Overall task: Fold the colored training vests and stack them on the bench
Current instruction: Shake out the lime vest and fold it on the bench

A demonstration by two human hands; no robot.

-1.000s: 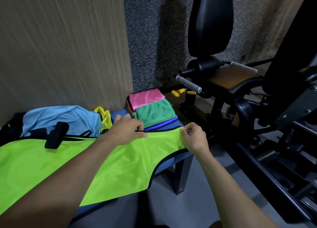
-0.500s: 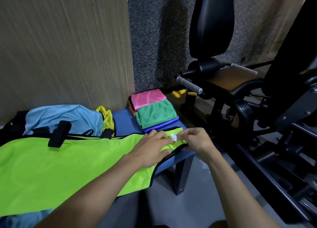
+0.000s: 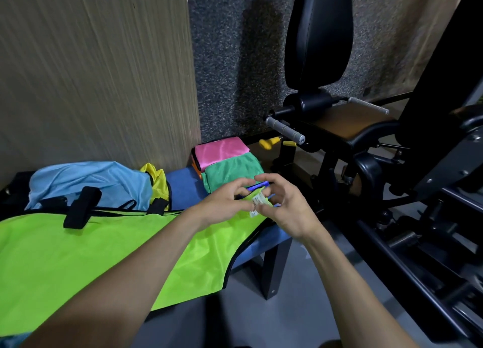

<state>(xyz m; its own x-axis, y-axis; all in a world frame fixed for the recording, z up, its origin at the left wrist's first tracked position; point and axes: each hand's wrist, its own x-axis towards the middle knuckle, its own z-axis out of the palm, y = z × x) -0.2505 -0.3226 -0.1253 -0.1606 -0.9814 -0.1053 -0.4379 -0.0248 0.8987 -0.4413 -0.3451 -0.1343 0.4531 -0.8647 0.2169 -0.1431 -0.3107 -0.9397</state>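
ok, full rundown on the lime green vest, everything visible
The lime green vest is thin, shiny fabric with black edge binding, spread flat along the blue bench, its near edge hanging over the front. At its right corner, the left hand and right hand pinch the fabric by a small white tag. A black strap lies on its far edge.
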